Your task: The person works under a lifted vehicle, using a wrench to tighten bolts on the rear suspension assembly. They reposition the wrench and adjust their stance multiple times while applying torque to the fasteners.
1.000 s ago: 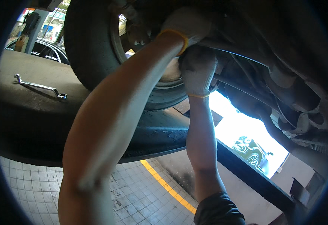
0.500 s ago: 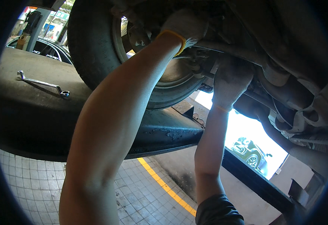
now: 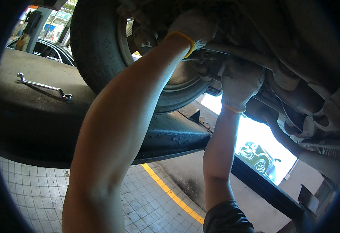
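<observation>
Both my hands wear pale knitted gloves under a raised vehicle. My left hand (image 3: 191, 29) is curled closed high up inside the wheel (image 3: 100, 46), among dark suspension parts (image 3: 146, 33); what it holds is hidden. My right hand (image 3: 240, 83) is lower and further right, its fingers closed around a part I cannot make out, beside a rod joint (image 3: 205, 70) at the inner rim. A chrome double-ended ring wrench (image 3: 41, 86) lies on the lift's metal platform (image 3: 30, 108), left of my forearms.
Underbody arms and pipes (image 3: 294, 97) fill the upper right. A dark beam (image 3: 267, 186) runs diagonally below them. Tiled floor (image 3: 34, 194) with a yellow line (image 3: 170, 188) shows underneath. A dark car (image 3: 49, 54) stands at upper left, beside a post (image 3: 40, 31).
My right hand has moved right and down from beside the rim, uncovering the rod joint, and then stayed nearly still. My left hand stays high in the wheel.
</observation>
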Demonstrator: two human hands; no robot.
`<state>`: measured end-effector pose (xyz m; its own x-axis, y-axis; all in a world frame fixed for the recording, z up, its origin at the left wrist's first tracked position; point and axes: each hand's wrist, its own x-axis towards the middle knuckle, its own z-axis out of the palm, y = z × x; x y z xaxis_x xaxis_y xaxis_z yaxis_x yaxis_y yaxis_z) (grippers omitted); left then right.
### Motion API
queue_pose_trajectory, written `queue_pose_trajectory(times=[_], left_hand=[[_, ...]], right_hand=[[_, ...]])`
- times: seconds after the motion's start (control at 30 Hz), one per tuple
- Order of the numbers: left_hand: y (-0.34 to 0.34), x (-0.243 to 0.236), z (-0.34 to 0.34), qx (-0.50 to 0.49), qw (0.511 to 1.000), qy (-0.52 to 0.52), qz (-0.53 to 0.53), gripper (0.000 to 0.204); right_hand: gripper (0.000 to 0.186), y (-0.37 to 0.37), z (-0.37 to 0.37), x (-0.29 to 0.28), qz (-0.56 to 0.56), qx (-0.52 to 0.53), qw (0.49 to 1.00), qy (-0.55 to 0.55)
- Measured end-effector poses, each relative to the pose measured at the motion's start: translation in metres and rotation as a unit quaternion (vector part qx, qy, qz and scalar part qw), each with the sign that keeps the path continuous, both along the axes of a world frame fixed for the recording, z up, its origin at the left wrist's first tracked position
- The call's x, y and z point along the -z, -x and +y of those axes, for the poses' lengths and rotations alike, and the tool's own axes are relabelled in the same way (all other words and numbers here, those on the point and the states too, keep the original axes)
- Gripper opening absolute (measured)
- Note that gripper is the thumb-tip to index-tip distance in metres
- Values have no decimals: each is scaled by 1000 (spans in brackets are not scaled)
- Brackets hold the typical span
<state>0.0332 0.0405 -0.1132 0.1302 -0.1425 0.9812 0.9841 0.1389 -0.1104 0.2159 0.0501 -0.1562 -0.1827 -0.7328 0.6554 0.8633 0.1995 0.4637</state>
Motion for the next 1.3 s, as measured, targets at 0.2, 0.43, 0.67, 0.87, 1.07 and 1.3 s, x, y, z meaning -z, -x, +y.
queue_pose_trajectory(times=[0.2, 0.43, 0.67, 0.87, 1.07, 1.3], left_hand=[[0, 1, 1, -1, 1000, -6, -1, 18], [-1, 2, 0, -2, 1000, -12, 1, 18], [-1, 5, -2, 3, 1000, -15, 6, 19], [-1, 5, -2, 13, 1000, -22, 15, 22], [-1, 5, -6, 18, 999, -40, 25, 25], [2, 11, -16, 15, 995, -48, 82, 30]], right_hand=[[33, -2, -2, 6, 24, 113, 993, -20], [37, 8, -3, 1, 0, -28, 1000, 10], [35, 5, 13, -13, -21, -119, 990, 69], [23, 25, 48, -7, -125, -79, 988, -41], [17, 69, 80, 22, -147, -36, 987, 49], [37, 38, 47, 38, -164, -78, 981, 61]])
